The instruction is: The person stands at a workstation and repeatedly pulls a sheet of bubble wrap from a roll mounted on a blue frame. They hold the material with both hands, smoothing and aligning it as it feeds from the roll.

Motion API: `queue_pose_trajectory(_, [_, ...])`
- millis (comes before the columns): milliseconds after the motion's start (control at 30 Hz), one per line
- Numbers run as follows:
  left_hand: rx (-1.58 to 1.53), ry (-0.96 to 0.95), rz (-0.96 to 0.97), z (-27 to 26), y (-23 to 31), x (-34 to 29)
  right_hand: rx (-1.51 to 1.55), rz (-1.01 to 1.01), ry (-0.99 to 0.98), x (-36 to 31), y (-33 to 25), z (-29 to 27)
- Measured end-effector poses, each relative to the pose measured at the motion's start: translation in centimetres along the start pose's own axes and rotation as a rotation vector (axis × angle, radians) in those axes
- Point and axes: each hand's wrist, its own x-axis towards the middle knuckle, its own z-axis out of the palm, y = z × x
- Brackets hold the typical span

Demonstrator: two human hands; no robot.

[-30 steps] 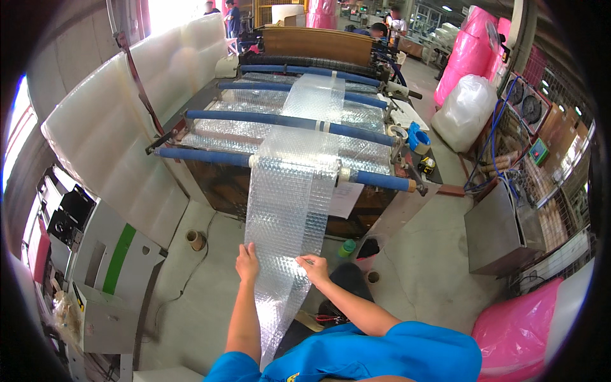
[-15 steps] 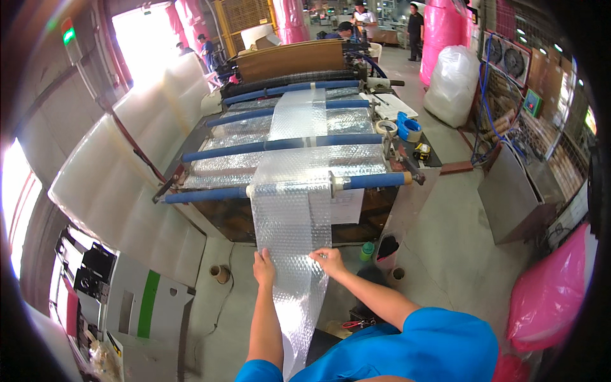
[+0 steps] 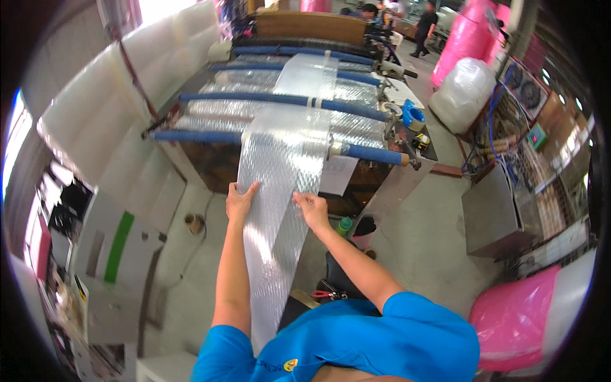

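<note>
A long strip of clear bubble wrap (image 3: pixel 267 248) hangs over the machine's front blue roller (image 3: pixel 375 155) and runs down toward my body. At its left edge, my left hand (image 3: pixel 239 202) is closed on the wrap, thumb lying on top. My right hand (image 3: pixel 312 210) pinches the opposite edge between thumb and fingertips, at about the same height. Between the hands the strip looks shiny and slightly creased, with a lengthwise fold line. Its lower end passes beside my blue shirt, where the end itself is hidden.
Behind the front roller lie more blue rollers (image 3: pixel 254 99) with film over them. Blue tape (image 3: pixel 414 114) and a tape measure (image 3: pixel 421 141) sit on the machine's right side. A green bottle (image 3: pixel 344 225), a metal cabinet (image 3: pixel 499 213) and pink wrapped rolls (image 3: pixel 515 318) stand to the right.
The view has tilted down and turned, so the machine sits higher in it. Both hands keep their hold on the wrap's edges, and my left thumb now reaches further over the strip.
</note>
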Motion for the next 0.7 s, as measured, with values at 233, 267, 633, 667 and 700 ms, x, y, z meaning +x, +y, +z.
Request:
queue_pose_trajectory(233, [0.027, 0.053, -0.027, -2.3, -9.4, -9.0, 0.347, 0.174, -0.11, -9.3, 4.3, 1.0])
queue_pose_trajectory(267, [-0.078, 0.117, 0.064, -4.1, -9.1, -9.3, 0.38, 0.19, -0.165, -9.8, 2.2, 0.8])
queue_pose_trajectory(633, [-0.402, 0.022, 0.016, -8.3, -6.0, -10.8, 0.428, 0.181, 0.036, -12.9, -2.7, 2.9])
queue_pose_trajectory(667, [-0.395, -0.008, -0.041, -8.1, -6.3, -10.6, 0.438, 0.211, 0.015, -13.2, -2.0, 3.1])
queue_pose_trajectory(700, [-0.413, -0.01, 0.035, -7.7, -6.9, -10.6, 0.411, 0.22, -0.034, -13.0, -1.3, 3.2])
